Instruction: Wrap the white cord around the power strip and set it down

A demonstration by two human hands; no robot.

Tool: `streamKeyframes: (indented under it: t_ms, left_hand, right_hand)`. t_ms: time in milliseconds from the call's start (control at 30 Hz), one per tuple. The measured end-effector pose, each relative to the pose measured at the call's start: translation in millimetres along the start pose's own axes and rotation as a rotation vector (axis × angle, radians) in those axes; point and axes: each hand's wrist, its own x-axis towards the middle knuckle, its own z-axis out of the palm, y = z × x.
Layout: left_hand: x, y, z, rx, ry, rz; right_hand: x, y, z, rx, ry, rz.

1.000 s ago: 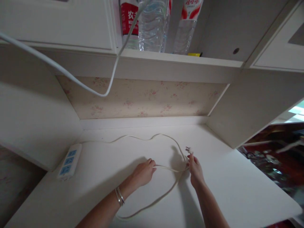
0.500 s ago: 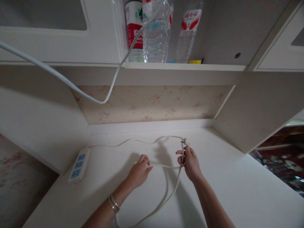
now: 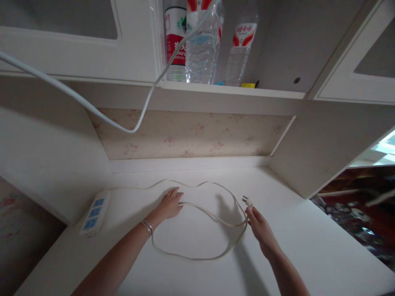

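Note:
A white power strip (image 3: pixel 95 213) with blue socket faces lies on the left of the white desk. Its thin white cord (image 3: pixel 200 260) runs along the back, then loops across the middle. My left hand (image 3: pixel 169 203) is low over the desk with the cord at its fingers, which partly hide it; they look closed on it. On the right, my right hand (image 3: pixel 261 226) grips the cord's plug (image 3: pixel 247 201) between thumb and fingers, its metal prongs pointing up and left. The cord's loops pass close beside that hand.
Overhead, a shelf (image 3: pixel 234 91) holds clear plastic bottles (image 3: pixel 202 53) and a red-and-white labelled bottle (image 3: pixel 175 45). A thicker white cable (image 3: pixel 131 130) hangs in front of it. Side panels (image 3: pixel 336 139) bound the desk.
My left hand has moved left and slightly up, drawing the cord out into a wider loop. The right hand has shifted right and lower; the plug now stands out above its fingers.

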Motion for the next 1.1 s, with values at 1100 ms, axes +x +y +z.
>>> streamKeyframes:
  t_ms: [1100]
  left_hand:
    - [-57, -6, -35, -0.107, 0.322, -0.159]
  right_hand:
    - [51, -50, 160, 0.194, -0.357, -0.096]
